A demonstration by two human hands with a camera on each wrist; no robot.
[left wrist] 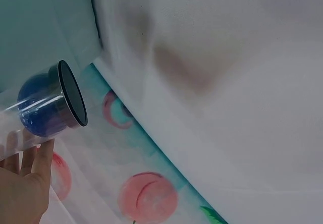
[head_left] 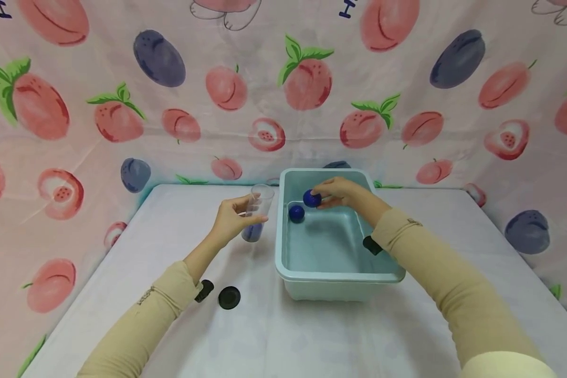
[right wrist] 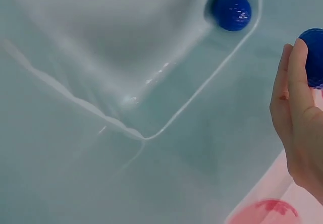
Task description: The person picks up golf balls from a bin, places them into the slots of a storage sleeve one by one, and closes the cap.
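A clear plastic tube (head_left: 260,207), tilted slightly, is gripped by my left hand (head_left: 229,220) just left of the tub. Inside its lower end sits a blue ball (left wrist: 38,105), beside a black end cap (left wrist: 72,94). Over the far part of the pale blue-green tub (head_left: 340,276), my right hand (head_left: 337,192) pinches another blue ball (head_left: 312,198) between thumb and fingers. That ball's surface looks dimpled, like a golf ball. On the tub's floor, near its far left corner, lies a further blue ball (head_left: 296,213).
A round black lid (head_left: 229,297) lies on the white tabletop (head_left: 264,341), near the left wrist. Behind the table hangs a fruit-printed cloth (head_left: 307,142). The tub's raised rim stands between the two hands.
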